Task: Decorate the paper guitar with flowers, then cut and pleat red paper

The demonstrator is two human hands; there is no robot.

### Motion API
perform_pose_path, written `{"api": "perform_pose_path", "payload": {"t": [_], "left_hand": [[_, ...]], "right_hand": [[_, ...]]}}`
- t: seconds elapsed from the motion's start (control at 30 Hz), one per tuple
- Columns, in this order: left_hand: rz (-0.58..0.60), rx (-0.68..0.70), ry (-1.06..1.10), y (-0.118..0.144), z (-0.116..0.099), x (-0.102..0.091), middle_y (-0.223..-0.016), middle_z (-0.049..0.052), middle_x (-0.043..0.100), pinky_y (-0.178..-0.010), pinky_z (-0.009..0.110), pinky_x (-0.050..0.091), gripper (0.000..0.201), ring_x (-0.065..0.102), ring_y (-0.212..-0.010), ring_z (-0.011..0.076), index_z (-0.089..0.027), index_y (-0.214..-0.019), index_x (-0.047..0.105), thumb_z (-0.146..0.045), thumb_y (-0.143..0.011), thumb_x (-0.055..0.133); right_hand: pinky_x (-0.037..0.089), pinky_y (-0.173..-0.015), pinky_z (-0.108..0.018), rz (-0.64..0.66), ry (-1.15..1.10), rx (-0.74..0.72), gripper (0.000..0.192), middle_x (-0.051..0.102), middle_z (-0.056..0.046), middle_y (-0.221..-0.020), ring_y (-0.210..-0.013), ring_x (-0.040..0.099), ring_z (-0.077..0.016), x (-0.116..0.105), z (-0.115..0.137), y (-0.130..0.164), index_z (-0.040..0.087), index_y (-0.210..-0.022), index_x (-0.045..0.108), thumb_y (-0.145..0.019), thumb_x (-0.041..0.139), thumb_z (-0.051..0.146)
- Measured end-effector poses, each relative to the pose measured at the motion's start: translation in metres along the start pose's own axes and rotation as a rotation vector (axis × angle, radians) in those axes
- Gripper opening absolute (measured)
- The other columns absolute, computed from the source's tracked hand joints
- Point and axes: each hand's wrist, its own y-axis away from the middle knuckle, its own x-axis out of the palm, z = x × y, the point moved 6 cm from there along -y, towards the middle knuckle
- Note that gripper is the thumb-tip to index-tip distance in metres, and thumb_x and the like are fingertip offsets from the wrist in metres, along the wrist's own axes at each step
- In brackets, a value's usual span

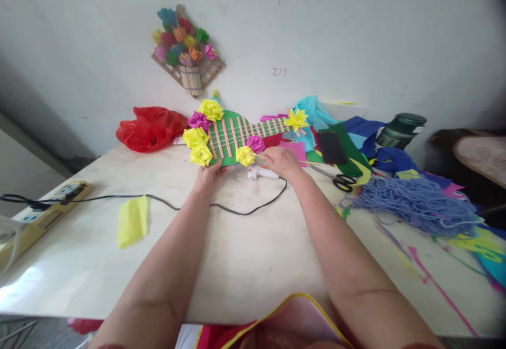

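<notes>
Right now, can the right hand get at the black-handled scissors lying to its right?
Probably yes. The black-handled scissors lie flat on the white table, just beside the right hand, with nothing lying between them. The hand's fingers, though, pinch a thin wooden stick.

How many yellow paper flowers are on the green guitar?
5. One at the guitar's top edge, two stacked on its left side, one at the bottom by the right hand, and one out on the neck. More may hide behind it.
</notes>
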Motion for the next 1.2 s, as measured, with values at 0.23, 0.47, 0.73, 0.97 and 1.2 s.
{"api": "perform_pose_path", "payload": {"t": [0.23, 0.47, 0.73, 0.97, 1.2], "left_hand": [[0.007, 0.01, 0.001, -0.001, 0.001, -0.001, -0.075, 0.006, 0.066, -0.061, 0.029, 0.055, 0.031, 0.065, -0.06, 0.0167, -0.011, -0.091, 0.059, -0.019, -0.064, 0.071], [-0.013, -0.004, 0.026, -0.001, 0.0, -0.001, -0.073, 0.006, 0.067, -0.059, 0.027, 0.055, 0.031, 0.065, -0.06, 0.0163, -0.011, -0.092, 0.058, -0.019, -0.065, 0.071], [-0.075, -0.015, 0.068, 0.001, -0.003, -0.003, -0.071, 0.005, 0.067, -0.061, 0.025, 0.054, 0.029, 0.065, -0.062, 0.0153, -0.011, -0.094, 0.057, -0.015, -0.068, 0.068], [-0.075, -0.001, 0.091, -0.001, -0.002, -0.005, -0.073, 0.004, 0.067, -0.063, 0.025, 0.054, 0.031, 0.065, -0.062, 0.0146, -0.013, -0.096, 0.057, -0.016, -0.068, 0.068], [-0.078, -0.008, 0.075, -0.001, -0.001, -0.005, -0.073, 0.004, 0.067, -0.061, 0.025, 0.054, 0.031, 0.065, -0.062, 0.0146, -0.013, -0.095, 0.058, -0.017, -0.067, 0.069]], "right_hand": [[0.034, -0.065, -0.026, 0.005, 0.016, 0.025, 0.031, 0.069, -0.007, -0.089, -0.083, 0.061, -0.0192, -0.001, 0.002, 0.0, 0.019, -0.091, 0.067, -0.089, 0.041, 0.035], [0.034, -0.064, -0.026, 0.04, 0.051, 0.061, 0.031, 0.07, -0.008, -0.084, -0.078, 0.062, -0.0193, 0.001, 0.009, 0.0, 0.019, -0.093, 0.066, -0.089, 0.041, 0.036], [0.037, -0.065, -0.027, 0.079, 0.031, 0.078, 0.024, 0.069, -0.008, -0.088, -0.081, 0.062, -0.0202, 0.006, 0.016, -0.001, 0.021, -0.094, 0.065, -0.086, 0.045, 0.03], [0.038, -0.066, -0.028, 0.097, 0.054, 0.102, 0.024, 0.069, -0.01, -0.087, -0.082, 0.063, -0.0223, 0.008, 0.018, 0.0, 0.02, -0.093, 0.067, -0.084, 0.046, 0.029], [0.037, -0.064, -0.026, 0.04, 0.004, 0.134, 0.024, 0.069, -0.007, -0.083, -0.08, 0.062, -0.0201, 0.009, 0.012, 0.0, 0.021, -0.09, 0.067, -0.083, 0.046, 0.032]]}}
